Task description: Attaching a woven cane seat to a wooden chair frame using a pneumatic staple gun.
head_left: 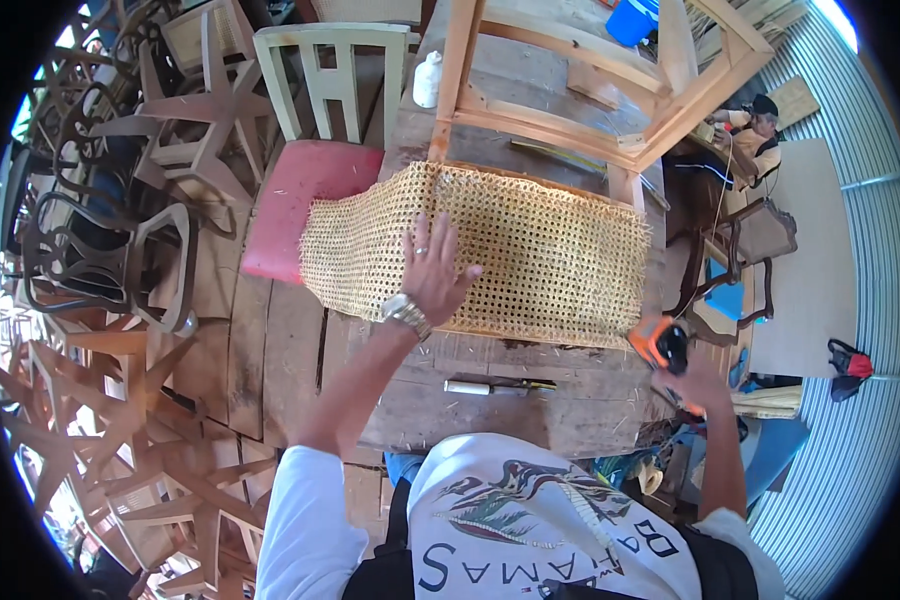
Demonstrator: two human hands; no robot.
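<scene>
A sheet of woven cane webbing [550, 255] lies over a wooden chair frame [540, 122] on the workbench, its left end draped across a red padded seat [305, 185]. My left hand [436, 275], with a metal watch on its wrist, rests flat on the webbing, fingers spread. At the near right corner of the cane, my right hand [698, 382] is closed round an orange-and-black staple gun [653, 342]. The tool's nose is by the cane's edge; whether it touches is too small to tell. A white-handled tool [468, 387] lies on the bench between my body and the webbing.
A white bottle [427, 80] and a yellow-edged strip [560, 157] are on the bench beyond the cane. Wooden chair frames [205, 110] crowd the left. Carved chairs [765, 235] and a seated person [760, 140] are at right. A blue bucket [630, 20] stands at the far side.
</scene>
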